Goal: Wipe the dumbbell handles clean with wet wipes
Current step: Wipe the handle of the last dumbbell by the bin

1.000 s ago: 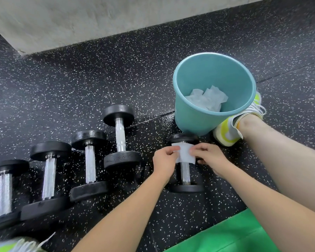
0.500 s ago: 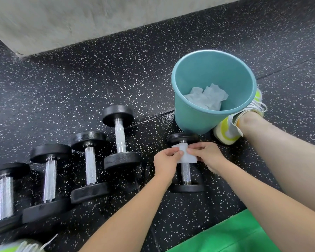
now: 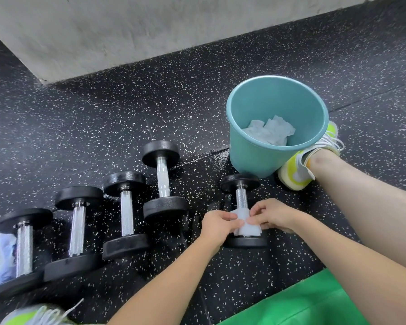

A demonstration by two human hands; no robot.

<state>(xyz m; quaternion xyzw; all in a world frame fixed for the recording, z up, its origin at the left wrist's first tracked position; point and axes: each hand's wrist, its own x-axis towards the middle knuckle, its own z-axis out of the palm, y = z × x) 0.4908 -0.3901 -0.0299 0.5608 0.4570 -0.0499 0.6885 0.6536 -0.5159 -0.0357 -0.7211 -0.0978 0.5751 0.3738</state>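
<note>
Pinching from both sides, a white wet wipe (image 3: 246,222) is held by the left hand (image 3: 217,227) and right hand (image 3: 273,216) around the near end of a dumbbell's handle (image 3: 241,198). This dumbbell (image 3: 242,211) lies on the speckled floor (image 3: 103,127), just before a teal bucket (image 3: 256,156) containing used wipes (image 3: 270,132); four other dumbbells (image 3: 124,214) are ranged to the left

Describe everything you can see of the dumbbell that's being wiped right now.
The dumbbell being wiped lies on the speckled black floor, apart from the other four and just in front of the teal bucket. It has two round matte black heads and a shiny, knurled metal handle. A white wet wipe wraps the handle's near end, pinched by the left hand and right hand. The far stretch of handle is bare.
</note>
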